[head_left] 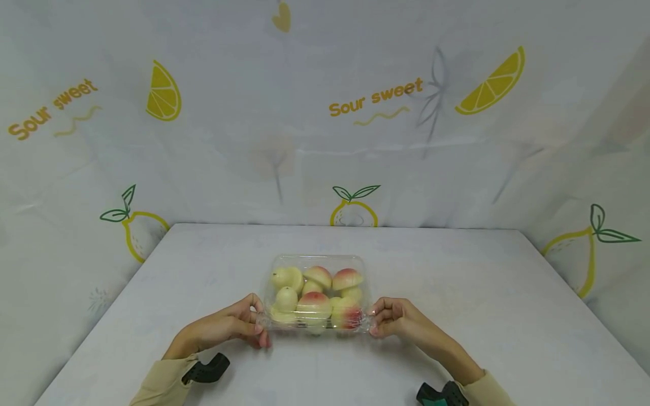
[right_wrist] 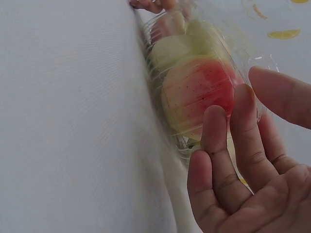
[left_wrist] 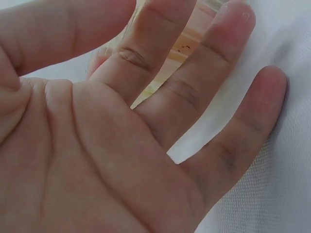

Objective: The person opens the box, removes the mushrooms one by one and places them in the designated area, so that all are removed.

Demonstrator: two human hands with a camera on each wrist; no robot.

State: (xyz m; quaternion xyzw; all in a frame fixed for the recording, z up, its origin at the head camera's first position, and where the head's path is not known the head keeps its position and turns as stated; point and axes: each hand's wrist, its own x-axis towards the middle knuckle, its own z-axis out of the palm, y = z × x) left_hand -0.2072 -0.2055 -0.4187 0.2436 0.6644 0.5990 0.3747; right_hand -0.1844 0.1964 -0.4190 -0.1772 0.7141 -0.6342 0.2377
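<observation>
A lidded clear plastic fruit box [head_left: 321, 260] lies on the table, with several pale yellow fruits blushed red [head_left: 313, 304] inside. My left hand [head_left: 223, 327] pinches its near left corner between thumb and forefinger; the other fingers spread below. At the near right corner, my right hand [head_left: 403, 322] pinches the plastic edge the same way. The right wrist view shows a red and yellow fruit [right_wrist: 199, 94] through the ribbed wall, close to the right fingertips [right_wrist: 215, 119]. In the left wrist view the palm [left_wrist: 97, 160] and fingers hide most of the box.
The white table [head_left: 482, 316] extends around the box on all sides. Behind it hangs a pale cloth [head_left: 228, 113] printed with lemons and lettering. Dark wrist straps [head_left: 208, 369] sit over beige sleeves [head_left: 165, 383].
</observation>
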